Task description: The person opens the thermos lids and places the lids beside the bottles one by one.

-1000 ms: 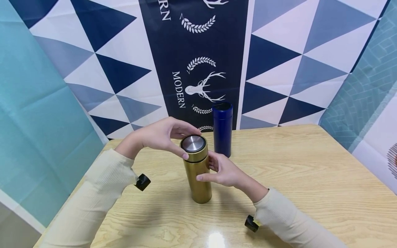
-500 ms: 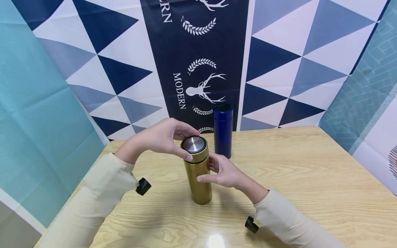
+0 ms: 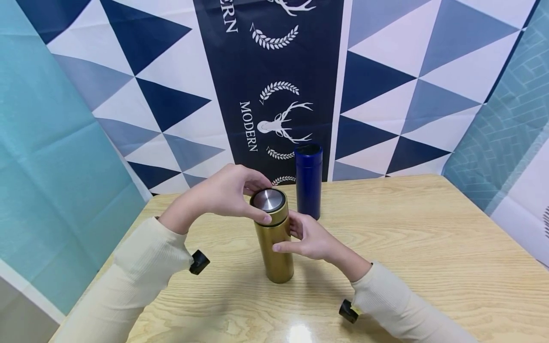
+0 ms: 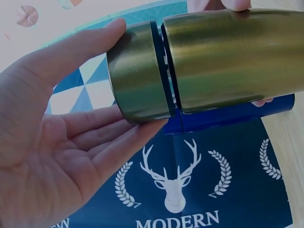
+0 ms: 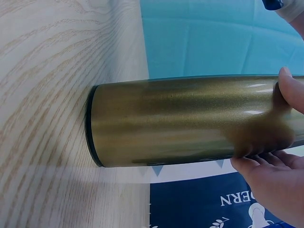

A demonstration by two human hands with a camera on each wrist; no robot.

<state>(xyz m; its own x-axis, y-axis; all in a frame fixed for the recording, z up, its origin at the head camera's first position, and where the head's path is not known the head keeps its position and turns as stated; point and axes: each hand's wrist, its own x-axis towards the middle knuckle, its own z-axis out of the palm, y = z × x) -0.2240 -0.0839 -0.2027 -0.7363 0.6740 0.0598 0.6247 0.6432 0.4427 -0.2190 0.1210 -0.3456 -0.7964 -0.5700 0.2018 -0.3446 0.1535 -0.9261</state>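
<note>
A gold thermos [image 3: 274, 247] stands upright on the wooden table in the head view. Its lid [image 3: 269, 201] has a gold side and a brushed-metal top with a dark rim. My left hand [image 3: 227, 190] grips that lid between thumb and fingers. In the left wrist view a narrow gap shows between the lid [image 4: 137, 71] and the gold body [image 4: 232, 59]. Lower down, my right hand [image 3: 310, 237] holds the body from the right side, thumb in front. The right wrist view shows the thermos's dark base ring [image 5: 91, 126] at the tabletop.
Behind the gold thermos stands a dark blue thermos [image 3: 309, 183] with a black top. A patterned cloth [image 3: 373, 95] hangs along the table's back edge. Both sleeves carry a small black device [image 3: 199, 262] at the wrist. The wooden table [image 3: 407, 228] extends to the right.
My left thumb has slid rightward across the front of the lid, and the left hand has turned a little with it. My right hand and the thermos body stay in place.
</note>
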